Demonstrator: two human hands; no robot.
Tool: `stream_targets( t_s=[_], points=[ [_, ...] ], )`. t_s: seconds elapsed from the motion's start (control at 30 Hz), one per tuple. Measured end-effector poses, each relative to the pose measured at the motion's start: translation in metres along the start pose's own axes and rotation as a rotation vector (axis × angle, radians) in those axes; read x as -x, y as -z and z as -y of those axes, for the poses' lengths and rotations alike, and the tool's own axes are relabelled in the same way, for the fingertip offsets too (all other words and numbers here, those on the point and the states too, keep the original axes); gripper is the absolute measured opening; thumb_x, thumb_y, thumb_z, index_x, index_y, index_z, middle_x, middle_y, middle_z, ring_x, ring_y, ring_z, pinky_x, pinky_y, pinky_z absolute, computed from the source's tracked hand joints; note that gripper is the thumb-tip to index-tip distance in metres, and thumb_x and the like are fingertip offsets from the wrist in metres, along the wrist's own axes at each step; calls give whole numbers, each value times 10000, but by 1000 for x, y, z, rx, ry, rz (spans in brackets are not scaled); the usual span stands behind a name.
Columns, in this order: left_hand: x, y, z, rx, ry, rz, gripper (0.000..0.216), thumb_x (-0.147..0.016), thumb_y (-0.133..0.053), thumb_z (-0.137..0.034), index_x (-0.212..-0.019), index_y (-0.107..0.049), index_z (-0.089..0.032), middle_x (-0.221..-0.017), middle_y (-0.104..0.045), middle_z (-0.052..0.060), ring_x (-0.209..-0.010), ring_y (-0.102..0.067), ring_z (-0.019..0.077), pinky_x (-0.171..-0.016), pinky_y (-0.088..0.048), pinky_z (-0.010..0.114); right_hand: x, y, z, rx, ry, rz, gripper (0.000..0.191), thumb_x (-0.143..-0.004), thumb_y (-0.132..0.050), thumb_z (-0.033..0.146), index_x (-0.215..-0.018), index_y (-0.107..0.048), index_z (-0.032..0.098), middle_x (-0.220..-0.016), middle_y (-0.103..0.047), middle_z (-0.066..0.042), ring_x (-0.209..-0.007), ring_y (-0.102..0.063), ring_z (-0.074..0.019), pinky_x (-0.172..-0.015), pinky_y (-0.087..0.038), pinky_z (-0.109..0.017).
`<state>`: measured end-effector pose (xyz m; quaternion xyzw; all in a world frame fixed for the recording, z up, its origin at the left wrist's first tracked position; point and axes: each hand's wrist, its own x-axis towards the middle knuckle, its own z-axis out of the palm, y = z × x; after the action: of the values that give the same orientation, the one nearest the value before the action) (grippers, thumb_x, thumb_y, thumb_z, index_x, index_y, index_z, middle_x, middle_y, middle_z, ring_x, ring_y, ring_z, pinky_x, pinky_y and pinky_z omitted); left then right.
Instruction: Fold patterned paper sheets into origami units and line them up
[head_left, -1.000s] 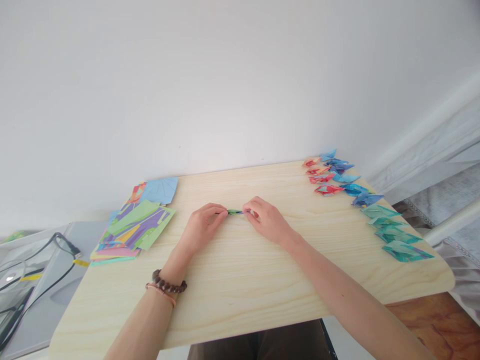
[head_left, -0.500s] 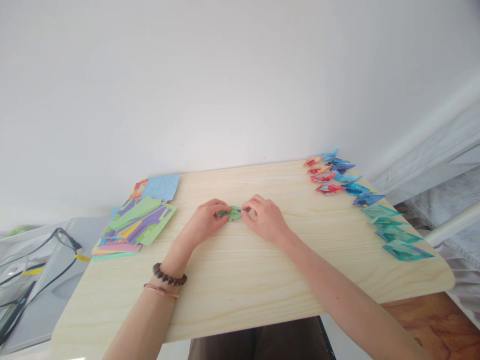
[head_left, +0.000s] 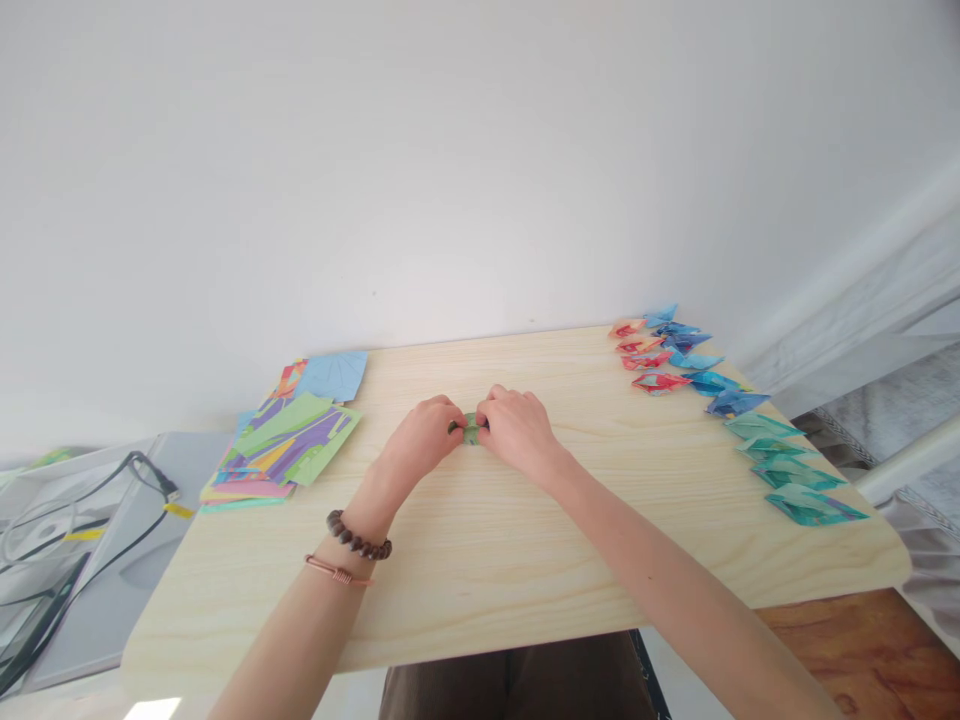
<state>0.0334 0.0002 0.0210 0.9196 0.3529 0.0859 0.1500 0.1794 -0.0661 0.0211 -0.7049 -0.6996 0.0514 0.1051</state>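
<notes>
A small folded green paper piece [head_left: 471, 430] is held low over the middle of the wooden table [head_left: 480, 560]. My left hand [head_left: 426, 434] pinches its left end between thumb and fingers. At the other end, my right hand [head_left: 519, 424] grips it the same way. Only the strip between the two hands shows; both ends of the paper are covered by fingers. A dark beaded bracelet and a copper-coloured bangle circle my left wrist.
Flat patterned paper sheets [head_left: 292, 440] lie stacked at the table's left. Along the right edge sit several folded paper pieces in red [head_left: 658, 383], blue [head_left: 735, 402] and green [head_left: 814, 504]. A black cable [head_left: 146, 470] lies on a grey surface beyond the left edge.
My hands have come closer together on the green paper, and less of it shows between them. The view has shifted slightly.
</notes>
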Motion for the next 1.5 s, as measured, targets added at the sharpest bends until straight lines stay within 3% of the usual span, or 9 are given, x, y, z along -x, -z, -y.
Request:
stream_targets(
  t_s=[0.33,0.57,0.73,1.17,1.5],
  points=[
    [7,0,-15,-174,77,-38,160,-784,-483,-180,-738,-634,-207,-964,-614,30,-884,-554,211,-573,-393,264,0,0,-6,14,69,3,166,-830,-499,220,-836,-663,245,-916,-582,-46,-834,-550,-184,-686,-339,-304],
    [13,-5,-6,-93,50,-94,159,-808,-496,-208,-795,-654,-226,-942,-627,23,-873,-553,196,-697,-445,284,2,-5,-3,48,105,-54,201,-845,-470,165,-808,-660,215,-890,-587,-48,-825,-537,-181,-680,-354,-301],
    [14,-14,5,-8,-28,-149,141,-807,-521,-237,-847,-655,-235,-980,-627,10,-887,-553,181,-771,-453,282,9,-14,-12,-84,134,-100,197,-882,-475,262,-846,-666,230,-940,-582,-20,-820,-519,-138,-734,-370,-264],
    [13,-16,-7,-63,41,-154,140,-808,-502,-197,-778,-637,-218,-946,-643,22,-905,-538,198,-717,-446,288,4,-16,-7,63,230,-102,177,-891,-462,212,-866,-636,192,-977,-587,-53,-895,-487,-180,-741,-352,-304],
    [11,-23,14,139,26,-157,130,-777,-562,-292,-814,-675,-239,-968,-638,11,-917,-540,191,-841,-435,308,8,-19,-14,-144,137,-129,148,-863,-518,275,-828,-648,213,-940,-588,-21,-876,-485,-150,-787,-344,-273]
  ],
)
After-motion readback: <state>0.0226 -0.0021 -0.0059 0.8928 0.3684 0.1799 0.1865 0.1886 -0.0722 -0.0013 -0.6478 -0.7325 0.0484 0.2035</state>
